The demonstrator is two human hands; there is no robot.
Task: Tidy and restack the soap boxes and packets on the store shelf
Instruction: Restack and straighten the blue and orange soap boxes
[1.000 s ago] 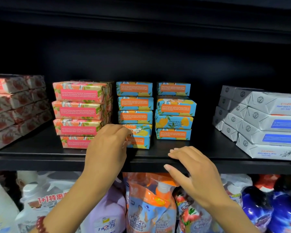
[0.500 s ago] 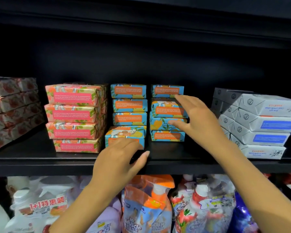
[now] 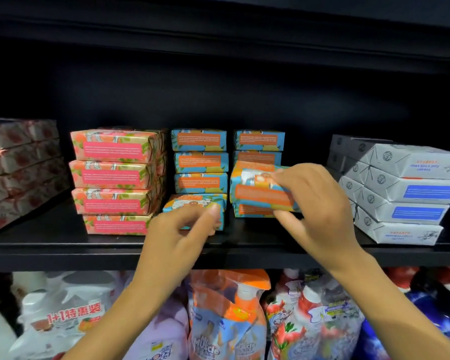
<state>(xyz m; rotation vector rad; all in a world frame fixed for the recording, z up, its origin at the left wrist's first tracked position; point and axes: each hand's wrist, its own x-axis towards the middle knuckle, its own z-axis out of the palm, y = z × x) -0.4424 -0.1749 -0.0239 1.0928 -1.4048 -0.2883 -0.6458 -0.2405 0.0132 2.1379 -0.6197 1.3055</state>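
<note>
Nearest me, below the black shelf (image 3: 50, 255), a blue-and-orange refill pouch (image 3: 226, 320) stands among bottles, with a white bottle (image 3: 63, 318) bearing a red 1+1 label to its left. My left hand (image 3: 177, 235) reaches over the shelf edge to the bottom soap box (image 3: 192, 207) of the left blue-and-orange column. Its grip is narrow, thumb on the box's upper near edge and fingers curled at its lower face, pinching it, though blur softens the detail. That box sits skewed, nearer than the three boxes (image 3: 200, 162) stacked above it. Just right, my right hand (image 3: 320, 203) has its grip closed round a tilted soap box (image 3: 257, 189), fingers over the top and thumb beneath, holding it above the lowest box of the right column. Farther back, two blue boxes (image 3: 259, 140) top that column. A pink soap stack (image 3: 112, 178), four high, stands left. Red-patterned boxes (image 3: 16, 165) lie far left, and white soap boxes (image 3: 405, 193) are stacked far right.
</note>
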